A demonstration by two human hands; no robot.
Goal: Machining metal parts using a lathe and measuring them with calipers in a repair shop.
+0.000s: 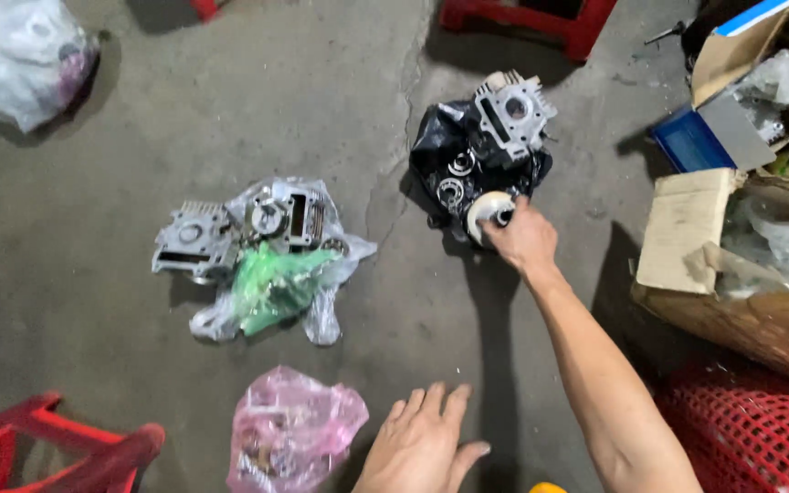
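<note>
A clear plastic bag [22, 57] lies bunched at the top left of the floor. Mid-floor, another clear bag [317, 246] sits crumpled around grey metal parts, a green bag [276, 283] tucked into it. A pink bag [289, 429] lies near the bottom edge. A black bag [445, 151] spreads under more metal parts. On the right — an open blue-and-white carton [719, 123] and a worn brown cardboard box [714, 265], both holding clear plastic.

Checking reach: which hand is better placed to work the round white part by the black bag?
Right. The right hand already grips the round white part beside the black bag; the left hand hovers open, well short of it, near the pink bag.
</note>
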